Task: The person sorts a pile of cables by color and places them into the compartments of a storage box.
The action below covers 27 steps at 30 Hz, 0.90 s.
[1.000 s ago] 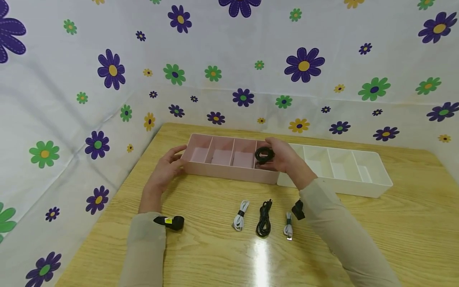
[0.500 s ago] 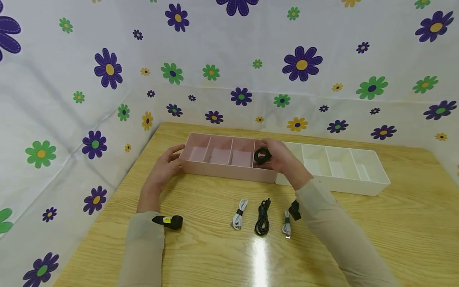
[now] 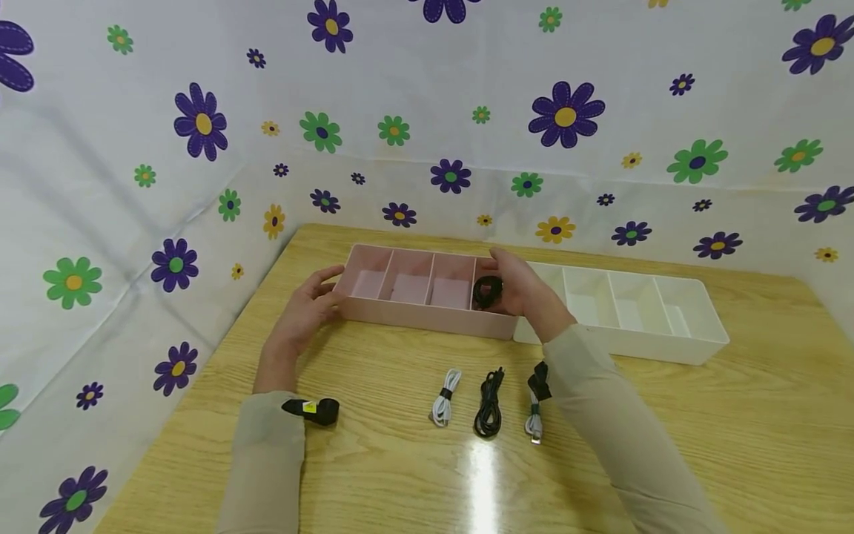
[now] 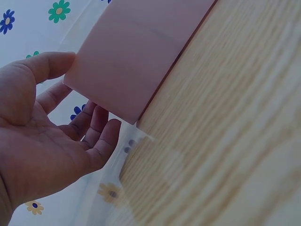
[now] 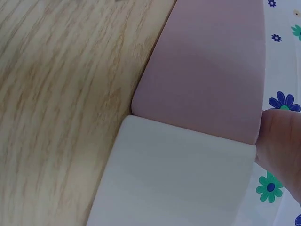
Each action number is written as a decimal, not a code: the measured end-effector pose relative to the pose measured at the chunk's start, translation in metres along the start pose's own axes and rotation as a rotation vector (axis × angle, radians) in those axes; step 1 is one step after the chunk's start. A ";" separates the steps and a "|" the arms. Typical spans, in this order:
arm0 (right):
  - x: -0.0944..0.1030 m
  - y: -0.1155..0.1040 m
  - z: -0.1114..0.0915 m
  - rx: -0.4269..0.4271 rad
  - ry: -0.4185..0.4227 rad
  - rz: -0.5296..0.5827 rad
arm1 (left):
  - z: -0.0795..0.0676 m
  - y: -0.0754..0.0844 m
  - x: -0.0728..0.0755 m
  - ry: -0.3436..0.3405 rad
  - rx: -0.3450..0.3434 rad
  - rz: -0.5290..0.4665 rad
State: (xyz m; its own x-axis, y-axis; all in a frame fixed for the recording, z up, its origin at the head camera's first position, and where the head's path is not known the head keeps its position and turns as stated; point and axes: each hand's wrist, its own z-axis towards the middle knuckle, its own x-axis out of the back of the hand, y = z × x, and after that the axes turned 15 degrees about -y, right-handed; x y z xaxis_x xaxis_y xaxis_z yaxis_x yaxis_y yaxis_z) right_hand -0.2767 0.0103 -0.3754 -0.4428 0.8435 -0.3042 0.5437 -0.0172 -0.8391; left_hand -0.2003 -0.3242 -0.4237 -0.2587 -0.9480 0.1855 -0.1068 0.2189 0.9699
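A long pink divided tray (image 3: 427, 317) sits on the table, its walls splitting it into several compartments. My left hand (image 3: 300, 315) is at its left end; in the left wrist view the thumb tip (image 4: 69, 57) touches the corner and the other fingers bend loosely beside the end wall. My right hand (image 3: 527, 289) reaches into the rightmost compartment and holds a coiled black cable (image 3: 488, 291) low between its dividers. The thumb is hidden there. In the right wrist view only part of the right hand (image 5: 282, 146) shows past the rim.
A white divided tray (image 3: 627, 345) adjoins the pink tray's right end. On the wooden table (image 3: 373, 460) in front lie a white cable (image 3: 445, 398), a black cable (image 3: 489, 404) and a smaller white cable (image 3: 534, 424), each bundled. A flowered cloth (image 3: 414, 96) hangs behind.
The right hand has lowered the coiled black cable deeper into the pink tray's rightmost compartment. The left hand stays at the tray's left end.
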 end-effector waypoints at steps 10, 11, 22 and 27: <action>-0.001 0.003 0.004 0.029 0.002 0.038 | 0.000 0.001 0.000 -0.001 0.000 -0.013; -0.001 0.003 0.004 0.024 0.004 0.039 | 0.000 0.000 0.000 -0.002 0.002 -0.017; -0.001 0.002 0.007 -0.003 0.022 0.057 | -0.001 0.002 0.000 0.003 0.005 -0.002; 0.000 0.000 0.006 -0.024 0.020 0.117 | -0.001 0.002 -0.001 -0.001 0.009 -0.007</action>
State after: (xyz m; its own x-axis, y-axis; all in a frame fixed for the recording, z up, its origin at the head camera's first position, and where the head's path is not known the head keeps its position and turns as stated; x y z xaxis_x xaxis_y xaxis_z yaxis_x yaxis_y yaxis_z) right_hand -0.2805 0.0069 -0.3775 -0.3616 0.8468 -0.3901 0.6076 -0.1033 -0.7875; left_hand -0.1997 -0.3230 -0.4215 -0.2588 -0.9493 0.1783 -0.1177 0.2142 0.9697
